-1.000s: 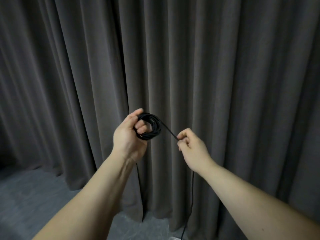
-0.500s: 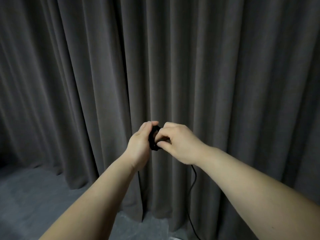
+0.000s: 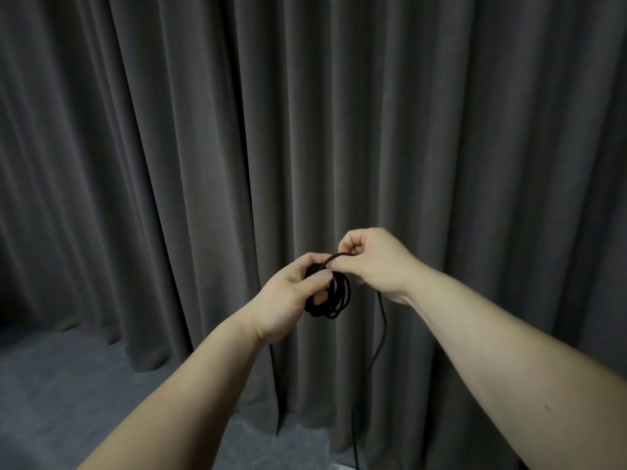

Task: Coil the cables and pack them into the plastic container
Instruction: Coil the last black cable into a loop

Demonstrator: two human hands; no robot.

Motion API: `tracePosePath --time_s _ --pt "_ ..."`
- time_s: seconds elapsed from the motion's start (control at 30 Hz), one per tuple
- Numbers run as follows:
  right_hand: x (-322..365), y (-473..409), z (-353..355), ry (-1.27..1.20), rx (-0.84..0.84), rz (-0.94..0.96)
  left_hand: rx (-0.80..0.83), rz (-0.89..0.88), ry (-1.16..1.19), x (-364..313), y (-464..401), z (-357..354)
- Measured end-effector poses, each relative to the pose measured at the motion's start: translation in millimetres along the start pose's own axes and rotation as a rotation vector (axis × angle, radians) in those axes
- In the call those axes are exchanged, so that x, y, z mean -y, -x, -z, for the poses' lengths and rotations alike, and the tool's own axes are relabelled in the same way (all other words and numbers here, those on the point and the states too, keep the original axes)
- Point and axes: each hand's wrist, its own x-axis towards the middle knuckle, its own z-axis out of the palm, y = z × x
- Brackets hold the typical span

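Observation:
A thin black cable is wound into a small coil (image 3: 334, 298) held up in front of me. My left hand (image 3: 288, 296) grips the coil, thumb over its top and fingers through the loops. My right hand (image 3: 376, 262) pinches the free strand just above the coil, right beside my left thumb. The loose cable tail (image 3: 381, 334) hangs from under my right hand down to the bottom edge of the view. No plastic container is in view.
A dark grey pleated curtain (image 3: 373, 130) fills the background close behind my hands. A grey carpeted floor (image 3: 61, 385) shows at the lower left.
My right hand, apart from the coil a second ago, came over to it and now lays the strand across its top. My left hand tilted, so the coil hangs lower.

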Motion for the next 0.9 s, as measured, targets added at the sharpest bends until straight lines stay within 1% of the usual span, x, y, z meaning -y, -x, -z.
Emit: tracePosePath --time_s 0.07,0.13,0.2,0.27,0.37,0.47,0.53,0.6,0.63,0.7,0.8,0.9 --pt "1 -1 9 -0.199 0.084 -0.062 -0.004 -0.017 0.044 0 2 -2" --pt "-1 -2 17 -0.372 0.138 -0.116 -0.052 -0.025 0.088 -1 2 -5" --pt "-7 -2 20 -0.469 0.135 -0.137 -0.107 -0.035 0.124 -3 1 -8" --pt "-15 -2 17 -0.487 0.095 -0.139 -0.170 -0.060 0.168 -6 -2 -11" --pt "-23 0 9 -0.375 -0.045 -0.119 -0.273 -0.097 0.240 -8 -4 -15" --pt "-24 3 -5 -0.196 -0.203 0.007 -0.328 -0.119 0.290 -11 -6 -18" --pt "-25 8 -18 -0.013 -0.240 0.118 -0.355 -0.127 0.310 -13 -8 -20" --pt "-25 15 -28 0.180 -0.239 0.129 -0.365 -0.139 0.323 -16 -9 -25" --pt "-25 17 -31 0.213 -0.249 0.114 -0.364 -0.139 0.342 -18 -9 -28" --pt "-24 17 -34 0.177 -0.256 0.103 -0.346 -0.122 0.418 -21 -8 -32" --pt "-22 14 -34 0.151 -0.250 0.142 -0.295 -0.101 0.574 -20 -7 -32" --pt "-24 15 -32 0.223 -0.288 0.173 -0.264 -0.092 0.565 -18 -6 -29"
